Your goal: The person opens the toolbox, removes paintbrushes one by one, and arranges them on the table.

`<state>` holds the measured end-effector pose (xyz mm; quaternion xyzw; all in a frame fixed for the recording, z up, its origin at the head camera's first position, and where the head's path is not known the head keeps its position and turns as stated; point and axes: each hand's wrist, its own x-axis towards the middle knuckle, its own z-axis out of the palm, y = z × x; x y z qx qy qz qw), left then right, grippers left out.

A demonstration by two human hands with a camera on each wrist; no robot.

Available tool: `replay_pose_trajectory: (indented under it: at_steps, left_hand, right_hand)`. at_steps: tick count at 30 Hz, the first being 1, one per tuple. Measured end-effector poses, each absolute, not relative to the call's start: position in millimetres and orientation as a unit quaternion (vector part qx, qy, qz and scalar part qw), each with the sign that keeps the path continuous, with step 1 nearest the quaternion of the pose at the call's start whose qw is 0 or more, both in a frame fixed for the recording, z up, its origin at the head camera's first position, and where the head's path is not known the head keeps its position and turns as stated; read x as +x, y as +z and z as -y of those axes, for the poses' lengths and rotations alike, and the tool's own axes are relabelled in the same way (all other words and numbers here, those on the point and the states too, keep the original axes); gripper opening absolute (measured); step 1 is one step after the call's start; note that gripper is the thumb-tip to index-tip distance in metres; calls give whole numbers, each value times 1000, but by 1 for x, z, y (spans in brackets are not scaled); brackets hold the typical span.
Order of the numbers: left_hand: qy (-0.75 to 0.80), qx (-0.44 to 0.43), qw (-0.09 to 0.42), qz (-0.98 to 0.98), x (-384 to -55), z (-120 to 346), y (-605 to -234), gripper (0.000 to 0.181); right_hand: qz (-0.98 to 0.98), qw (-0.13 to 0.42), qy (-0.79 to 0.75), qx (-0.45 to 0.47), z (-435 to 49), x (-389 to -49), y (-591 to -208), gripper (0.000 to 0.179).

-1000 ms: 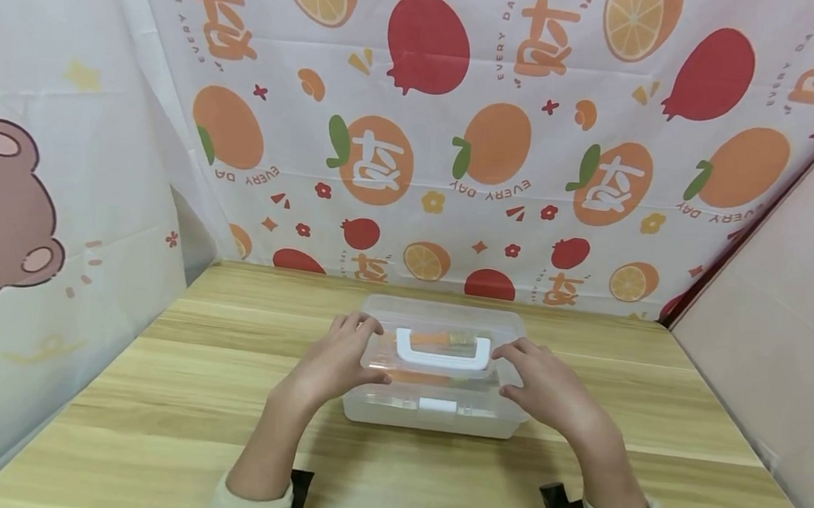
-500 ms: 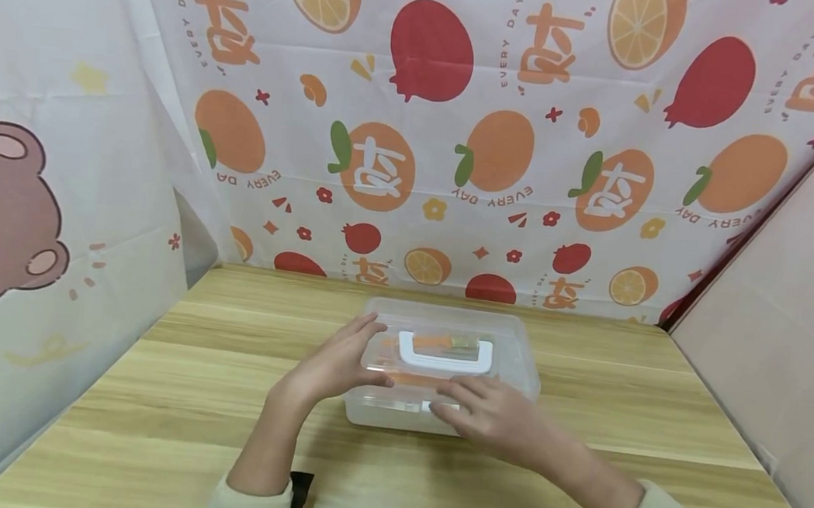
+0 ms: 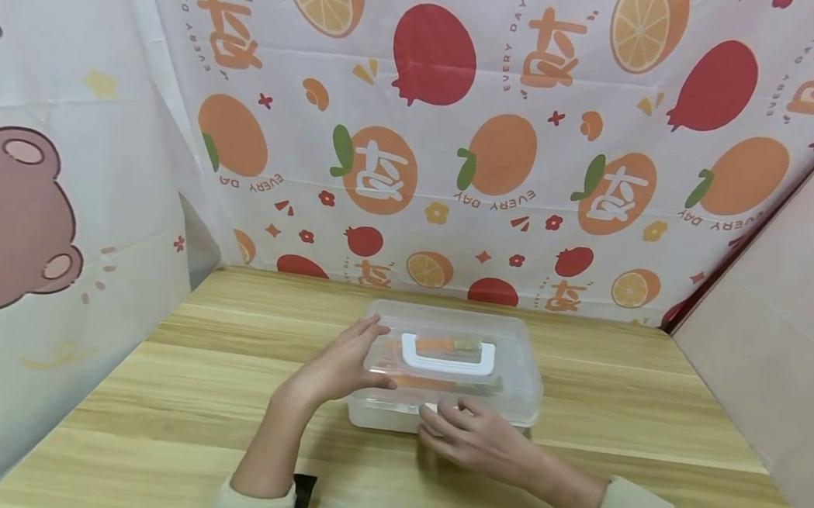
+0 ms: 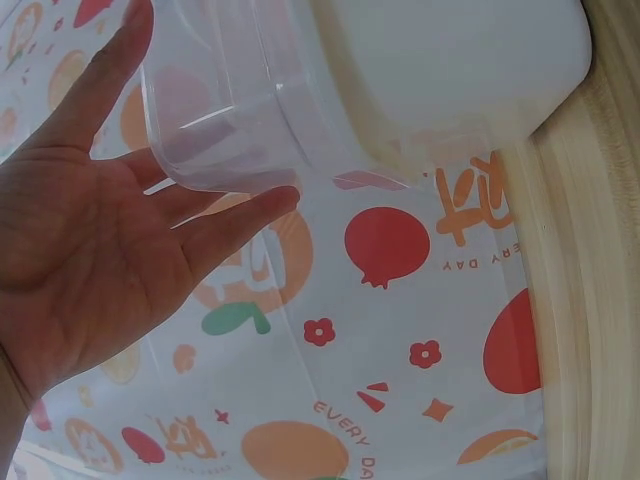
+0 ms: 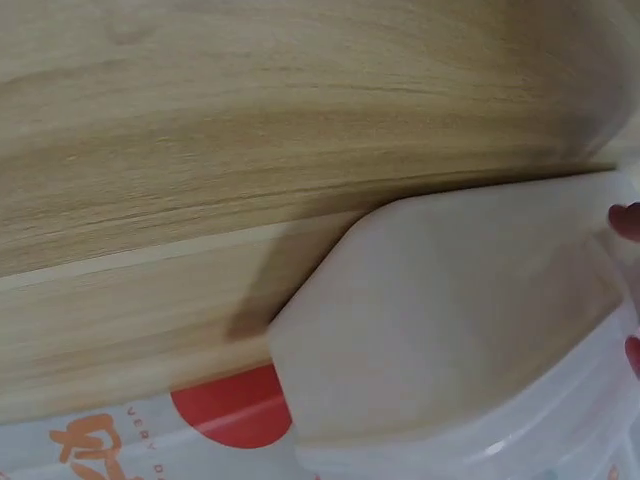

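Observation:
A clear plastic storage box point(image 3: 522, 362) with a lid and a white handle point(image 3: 449, 366) stands on the table. Orange-handled items point(image 3: 436, 344) show dimly through its lid. My left hand point(image 3: 333, 366) rests at the box's left side, fingers and thumb spread along the lid edge; the left wrist view shows its palm beside the clear lid point(image 4: 215, 95). At the front, my right hand point(image 3: 476, 441) has its fingertips on the white latch point(image 3: 429, 408), mostly covering it. Only two fingertips point(image 5: 626, 221) show at the edge of the right wrist view, by the box's pale base point(image 5: 430, 310).
The box stands on a wood-grain table point(image 3: 181, 396), close to its back edge. A fruit-print cloth point(image 3: 413, 153) hangs behind it. Pale cloth walls rise on both sides, with a bear print point(image 3: 10, 222) on the left one.
My right hand has moved from the box's right side to the front latch, and its fingers have come down lower there. The left hand has stayed at the left side.

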<state>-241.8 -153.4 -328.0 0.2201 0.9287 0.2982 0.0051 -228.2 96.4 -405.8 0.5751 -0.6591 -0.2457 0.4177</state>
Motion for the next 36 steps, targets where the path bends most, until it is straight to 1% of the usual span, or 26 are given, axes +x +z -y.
replay_pose_trajectory:
  at_steps: [3,7,14,19,21,30,36]
  left_hand:
    - [298,222,2,-929,-240,153,-329,75]
    - [298,222,1,-928,-238,153,-329,75]
    - [298,215,1,-930,-236,152,-329,75]
    - [296,214,2,-931,-233,152,-328,74]
    - [297,214,2,-931,-233,152,-328,74]
    - [300,214,2,-930,-233,152,-328,73]
    - [305,214,7,-928,-233,152,-328,73]
  right_hand:
    - [660,437,-252,557,-95,-228,-411,40]
    - [665,468,-252,525,-89,-225,-417,37]
    - [682,488,-252,483,-77,-219,-422,37]
    - [668,522,-261,462,-67,-216,-421,28]
    - [669,523,-273,452,-64,-214,-421,25]
    - [679,499,-312,439,-59,-208,-418,25]
    - [695,474,-327,431,-59,-203,-418,29]
